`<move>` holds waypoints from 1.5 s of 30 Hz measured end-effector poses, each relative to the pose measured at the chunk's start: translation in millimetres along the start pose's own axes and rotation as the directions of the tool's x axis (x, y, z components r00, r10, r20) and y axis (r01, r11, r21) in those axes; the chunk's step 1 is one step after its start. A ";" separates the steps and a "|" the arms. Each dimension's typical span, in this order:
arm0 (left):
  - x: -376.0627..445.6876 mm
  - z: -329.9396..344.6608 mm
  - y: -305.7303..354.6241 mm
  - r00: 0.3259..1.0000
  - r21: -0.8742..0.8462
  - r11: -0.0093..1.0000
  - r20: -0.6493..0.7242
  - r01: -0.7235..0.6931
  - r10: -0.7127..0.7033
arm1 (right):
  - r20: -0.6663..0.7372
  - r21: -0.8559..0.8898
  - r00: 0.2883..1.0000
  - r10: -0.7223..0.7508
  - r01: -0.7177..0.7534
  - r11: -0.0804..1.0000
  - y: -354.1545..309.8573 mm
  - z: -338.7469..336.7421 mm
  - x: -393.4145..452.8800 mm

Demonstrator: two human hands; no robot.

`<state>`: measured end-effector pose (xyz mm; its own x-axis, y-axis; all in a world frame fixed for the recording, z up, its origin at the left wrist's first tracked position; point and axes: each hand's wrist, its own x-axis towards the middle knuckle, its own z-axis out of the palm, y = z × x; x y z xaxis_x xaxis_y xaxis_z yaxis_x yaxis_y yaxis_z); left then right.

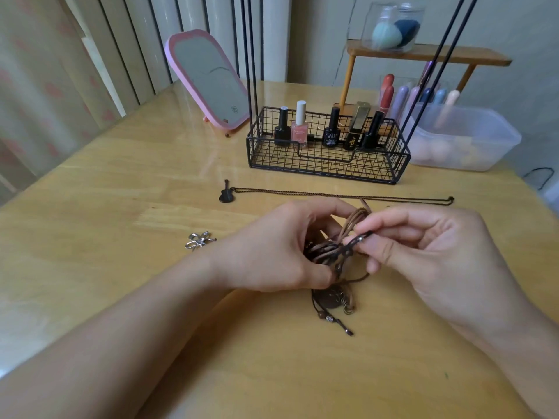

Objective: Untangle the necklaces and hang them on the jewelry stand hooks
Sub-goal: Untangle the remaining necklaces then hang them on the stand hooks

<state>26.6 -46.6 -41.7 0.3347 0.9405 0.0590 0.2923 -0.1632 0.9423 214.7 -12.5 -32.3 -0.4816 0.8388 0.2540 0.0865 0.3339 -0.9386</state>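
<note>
Over the wooden table (127, 164), the left hand (272, 249) grips a tangle of brown cord necklaces (335, 243), while the right hand (423, 240) pinches a dark strand with a small bead. A round pendant (328, 297), possibly wooden, hangs below onto the table. Beyond lie a guitar-pendant chain (332, 195) stretched straight, a silver flower pendant (198, 240), and the black wire jewelry stand (326, 146) holding nail polish bottles (300, 125).
</note>
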 end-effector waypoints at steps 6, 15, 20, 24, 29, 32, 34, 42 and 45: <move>-1.5 -1.2 1.1 0.996 -0.019 0.999 0.088 0.032 -0.030 | 0.030 0.191 1.000 0.001 -0.006 0.981 -2.6 -7.1 2.1; -5.3 -18.7 2.9 0.991 -0.290 0.952 0.111 0.099 -0.069 | 0.142 0.400 0.986 0.083 -0.134 0.907 -1.9 -20.0 2.7; -5.5 -19.8 -1.7 0.990 -0.365 0.924 0.116 0.113 -0.076 | 0.248 0.314 0.968 0.030 -0.109 0.943 -4.7 -30.1 0.1; -3.3 -20.2 -4.4 0.994 -0.369 0.924 0.013 0.106 -0.109 | 0.356 0.175 0.934 -0.043 -0.021 0.984 -4.2 -33.6 -3.1; -3.4 -18.8 -1.1 0.986 -0.332 0.938 -0.091 0.101 -0.138 | 0.411 -0.001 0.910 -0.053 0.058 0.998 -5.7 -28.3 -5.5; -1.6 -20.0 -1.4 0.973 -0.360 0.926 -0.147 0.116 -0.179 | 0.373 -0.092 0.927 -0.036 0.076 0.993 -6.6 -24.6 -4.9; -1.3 -23.2 -1.2 0.968 -0.451 0.885 -0.149 0.116 -0.203 | 0.343 -0.133 0.939 -0.014 0.064 0.989 -6.7 -23.0 -3.7; -1.6 -32.8 2.2 0.955 -0.705 0.701 -0.126 0.104 -0.269 | 0.406 -0.255 0.914 -0.031 0.145 0.956 -3.4 -21.4 -4.8; -1.6 -35.2 1.3 0.944 -0.749 0.660 -0.181 0.049 -0.275 | 0.472 -0.369 0.880 -0.048 0.246 0.896 -4.1 -18.9 -8.6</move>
<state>-5.1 -37.8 -29.0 0.0738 0.9868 -0.1443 -0.4616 0.1621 0.8721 235.0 -12.9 -26.2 -0.8398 0.5194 0.1581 0.2808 0.6647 -0.6923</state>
